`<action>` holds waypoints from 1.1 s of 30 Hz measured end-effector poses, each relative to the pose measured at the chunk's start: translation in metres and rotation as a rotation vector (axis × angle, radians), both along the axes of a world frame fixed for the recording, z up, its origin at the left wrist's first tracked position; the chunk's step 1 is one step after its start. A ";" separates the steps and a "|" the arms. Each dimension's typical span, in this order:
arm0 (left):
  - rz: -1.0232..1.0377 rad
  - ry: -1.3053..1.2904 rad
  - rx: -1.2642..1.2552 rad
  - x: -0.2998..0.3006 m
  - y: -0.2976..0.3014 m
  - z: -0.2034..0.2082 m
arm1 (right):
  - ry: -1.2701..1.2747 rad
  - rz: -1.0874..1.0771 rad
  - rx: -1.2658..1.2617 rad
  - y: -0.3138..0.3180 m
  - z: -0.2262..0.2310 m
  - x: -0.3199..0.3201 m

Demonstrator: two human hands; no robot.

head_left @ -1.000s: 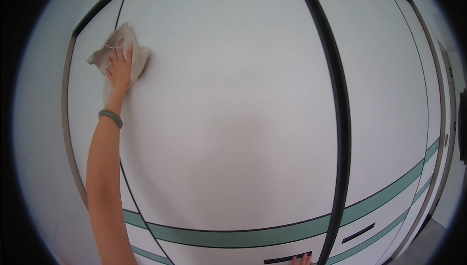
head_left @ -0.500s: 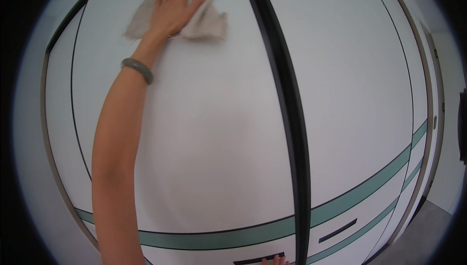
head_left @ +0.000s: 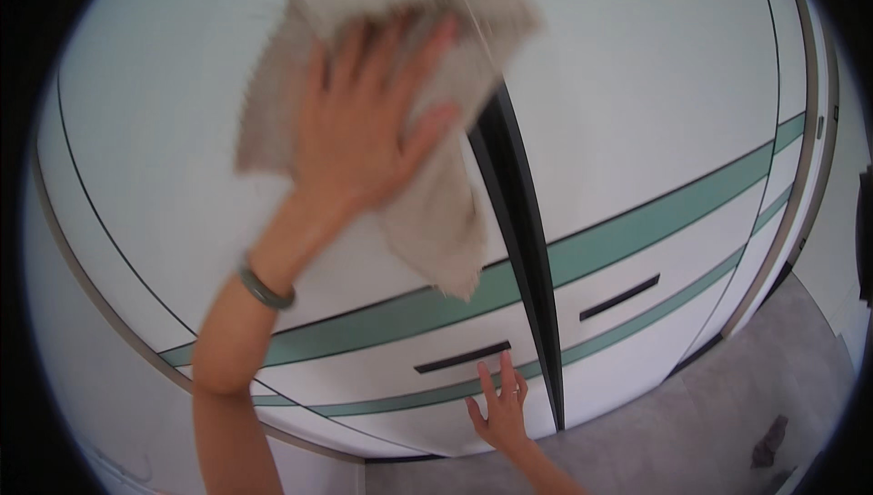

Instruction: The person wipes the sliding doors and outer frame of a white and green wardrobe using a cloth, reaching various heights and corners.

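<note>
My left hand (head_left: pixel 359 127) lies with spread fingers on a beige cloth (head_left: pixel 436 231) with frayed edges, in front of the white cabinet door (head_left: pixel 182 131). The cloth reaches across the black vertical strip (head_left: pixel 509 159), and a loose corner hangs over the green band. Motion blurs both hand and cloth, and I cannot tell whether the cloth touches the door throughout. Lower down, my right hand (head_left: pixel 503 409) is open, fingertips at the drawer front just below the right end of a black handle (head_left: pixel 462 358). It holds nothing.
To the right stands another white door (head_left: pixel 637 86), above a drawer with a black handle (head_left: pixel 620 298). Green bands (head_left: pixel 673 193) run across the cabinet front. A dark crumpled thing (head_left: pixel 769 441) lies on the grey floor (head_left: pixel 655 440) at lower right.
My left hand and the cloth have come down and to the right, over the black strip. The view has tilted downward, so more of my right hand, the drawers and the floor shows.
</note>
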State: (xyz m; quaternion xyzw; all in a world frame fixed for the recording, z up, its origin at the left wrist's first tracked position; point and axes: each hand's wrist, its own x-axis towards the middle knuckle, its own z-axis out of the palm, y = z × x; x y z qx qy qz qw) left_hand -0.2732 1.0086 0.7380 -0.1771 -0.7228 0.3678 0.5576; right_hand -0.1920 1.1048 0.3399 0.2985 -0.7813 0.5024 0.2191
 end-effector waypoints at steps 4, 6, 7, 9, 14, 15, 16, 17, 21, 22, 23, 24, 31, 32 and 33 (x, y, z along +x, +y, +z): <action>0.118 -0.416 0.084 0.003 -0.018 -0.139 | -0.112 0.050 -0.157 0.029 -0.022 0.028; 0.135 -0.594 0.093 0.005 -0.031 -0.197 | -0.283 0.031 -0.103 0.052 -0.038 0.044; 0.120 -0.657 0.093 0.012 -0.039 -0.223 | -0.365 0.026 -0.083 0.064 -0.048 0.054; -0.014 -0.643 0.110 0.028 -0.063 -0.258 | -0.368 -0.051 -0.066 0.100 -0.080 0.072; -0.238 -0.376 0.295 0.071 -0.165 -0.319 | -0.680 -0.448 0.378 0.239 -0.206 0.174; -0.299 -0.169 0.323 0.080 -0.186 -0.316 | -0.576 -0.531 0.510 0.277 -0.267 0.206; -0.128 -0.384 0.576 0.100 -0.200 -0.304 | -0.832 -0.527 0.586 0.295 -0.238 0.233; 0.063 -0.165 0.535 0.121 -0.291 -0.338 | -0.812 -0.563 0.656 0.323 -0.268 0.273; 0.378 0.084 0.866 0.189 -0.319 -0.264 | -1.376 -0.739 0.489 0.391 -0.327 0.405; 0.361 0.181 0.749 0.193 -0.308 -0.253 | -1.542 -0.777 0.386 0.395 -0.329 0.427; 0.338 0.279 0.630 0.192 -0.298 -0.246 | -1.655 -0.805 0.284 0.397 -0.331 0.447; 0.307 0.318 0.624 0.184 -0.297 -0.249 | -1.740 -0.822 0.181 0.394 -0.332 0.458; 0.108 0.130 0.574 0.102 -0.174 -0.291 | -1.754 -0.870 -0.214 0.390 -0.355 0.495; 0.096 0.040 0.606 0.087 -0.154 -0.302 | -1.646 -0.901 -0.161 0.399 -0.379 0.498; 0.084 -0.043 0.640 0.072 -0.136 -0.310 | -1.533 -0.926 -0.112 0.406 -0.405 0.501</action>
